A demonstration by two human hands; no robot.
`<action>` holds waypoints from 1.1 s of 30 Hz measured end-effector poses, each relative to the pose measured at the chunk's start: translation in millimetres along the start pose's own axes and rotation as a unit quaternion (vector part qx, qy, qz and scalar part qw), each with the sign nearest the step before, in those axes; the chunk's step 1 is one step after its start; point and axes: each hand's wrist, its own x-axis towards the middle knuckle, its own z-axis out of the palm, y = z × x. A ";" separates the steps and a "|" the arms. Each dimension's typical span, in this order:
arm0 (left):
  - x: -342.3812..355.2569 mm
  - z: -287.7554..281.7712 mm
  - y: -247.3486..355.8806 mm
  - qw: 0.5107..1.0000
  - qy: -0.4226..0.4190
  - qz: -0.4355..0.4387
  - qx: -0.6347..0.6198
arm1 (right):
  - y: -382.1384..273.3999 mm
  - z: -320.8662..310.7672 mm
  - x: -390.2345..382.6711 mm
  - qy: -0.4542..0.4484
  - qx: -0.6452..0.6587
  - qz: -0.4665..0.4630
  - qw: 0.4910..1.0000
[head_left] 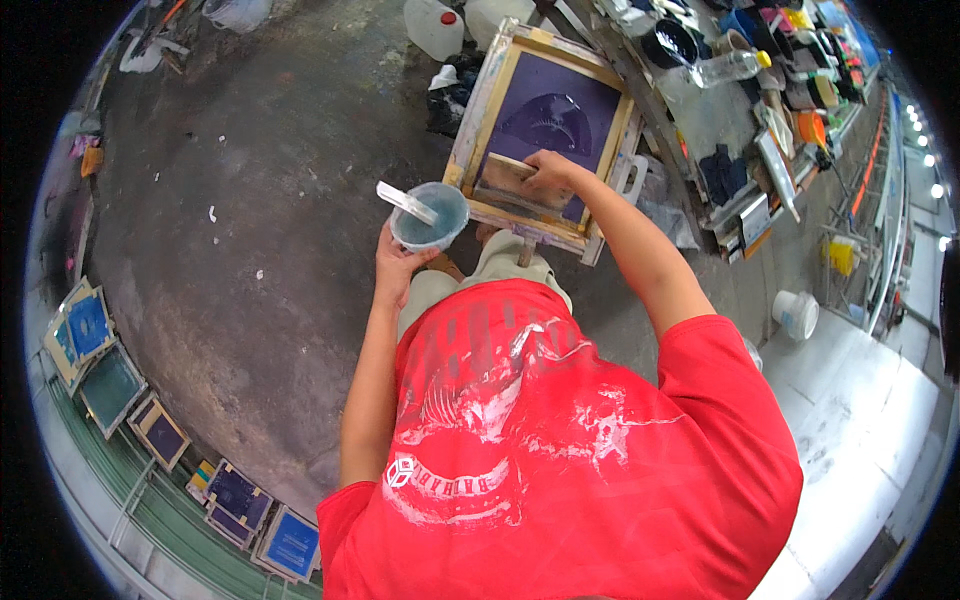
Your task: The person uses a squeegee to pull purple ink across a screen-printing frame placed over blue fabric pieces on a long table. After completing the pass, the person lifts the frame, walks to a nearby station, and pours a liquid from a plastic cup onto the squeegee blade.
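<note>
My left hand [398, 266] is closed around the side of a translucent plastic tub [453, 232] with blue-grey liquid in it. A white spatula-like stick [398, 197] leans in the tub, its upper end jutting past the rim on the left. My right hand [550, 174] grips a wide, wood-coloured squeegee [510, 177] over the near part of a screen-printing frame [481, 105]. The purple mesh [525, 85] has a wet-looking, glossy curved patch beyond the squeegee. Whether the squeegee's lower edge touches the mesh cannot be made out.
A crowded workbench [700, 110] at right holds a clear bottle [730, 69], containers and tools. White jugs [434, 28] stand behind the frame, beside a black bag [452, 95]. More screens [112, 388] lean along the left wall. A white bucket [796, 314] is at far right.
</note>
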 end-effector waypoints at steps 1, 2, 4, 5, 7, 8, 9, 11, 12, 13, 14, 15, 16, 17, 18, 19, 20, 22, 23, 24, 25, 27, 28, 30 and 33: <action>-0.4 -5.8 -9.0 1.000 0.006 -0.010 0.002 | 7.7 -4.1 11.7 -0.043 -0.002 0.001 0.999; -0.6 -8.3 -15.0 1.000 0.011 -0.020 0.004 | 13.5 -8.8 20.1 -0.107 0.054 0.010 0.993; 1.9 -11.4 -21.5 0.999 0.025 -0.035 0.031 | 21.2 -15.4 27.8 -0.184 0.171 0.092 0.964; 2.5 -11.1 -22.9 0.997 0.032 -0.060 0.038 | 24.7 -20.2 29.3 -0.221 0.224 0.135 0.940; 2.0 -10.1 -26.5 0.991 0.042 -0.113 0.050 | 37.3 -28.6 27.9 -0.280 0.263 0.147 0.911; 3.4 -6.2 -26.0 0.990 0.030 -0.126 0.062 | 47.1 -30.7 27.2 -0.309 0.285 0.155 0.894; 7.9 -0.8 -27.3 0.991 0.005 -0.119 0.068 | 71.6 -27.3 24.9 -0.306 0.310 0.127 0.891; 7.5 -1.5 -34.0 0.992 -0.007 -0.095 0.078 | 21.1 -44.6 -6.8 -0.294 0.418 0.056 0.858; 10.4 5.6 -32.3 0.992 -0.028 -0.092 0.085 | 7.3 -55.3 -29.3 -0.251 0.430 0.021 0.867; 15.4 13.7 -34.0 0.991 -0.048 -0.094 0.088 | -2.7 -65.7 -51.3 -0.207 0.441 -0.012 0.873; 23.6 23.2 -38.0 0.989 -0.068 -0.094 0.089 | -13.3 -77.0 -74.2 -0.162 0.447 -0.046 0.878; 32.2 32.8 -41.2 0.988 -0.087 -0.093 0.089 | -31.9 -89.0 -101.1 -0.096 0.424 -0.071 0.898; 39.4 45.0 -34.9 0.984 -0.101 -0.142 0.034 | -53.2 -98.5 -130.6 -0.028 0.398 -0.096 0.912; 46.4 59.0 -24.9 0.984 -0.143 -0.102 0.029 | -70.1 -104.1 -158.0 0.040 0.368 -0.121 0.921; 51.3 74.8 -10.8 0.985 -0.148 -0.090 0.021 | -83.5 -106.1 -182.0 0.112 0.351 -0.131 0.920; 53.7 90.6 5.1 0.985 -0.153 -0.080 0.013 | -95.3 -104.8 -204.5 0.183 0.333 -0.141 0.914; 56.9 104.4 20.9 0.983 -0.170 -0.068 -0.002 | -103.9 -100.4 -224.5 0.252 0.311 -0.151 0.904; 54.8 130.6 60.9 0.981 -0.182 -0.067 -0.031 | -118.8 -86.3 -251.8 0.381 0.286 -0.185 0.859; 50.9 142.9 77.9 0.978 -0.194 -0.053 -0.053 | -123.8 -81.4 -262.3 0.441 0.273 -0.208 0.829; 54.1 153.0 85.5 0.977 -0.201 -0.043 -0.063 | -122.9 -76.9 -269.7 0.496 0.224 -0.202 0.814; 56.7 163.6 91.4 0.974 -0.210 -0.037 -0.073 | -126.0 -72.7 -275.8 0.537 0.215 -0.199 0.791; 51.5 184.3 110.5 0.968 -0.223 -0.017 -0.109 | -138.0 -64.5 -279.1 0.613 0.197 -0.197 0.739; 49.2 191.4 119.0 0.965 -0.229 -0.006 -0.127 | -144.3 -63.0 -278.0 0.629 0.186 -0.207 0.726; 44.9 198.3 132.3 0.968 -0.206 0.016 -0.143 | -154.6 -60.5 -276.6 0.642 0.151 -0.205 0.723; 40.3 205.0 144.5 0.966 -0.185 0.054 -0.175 | -152.2 -62.5 -278.6 0.655 0.115 -0.213 0.716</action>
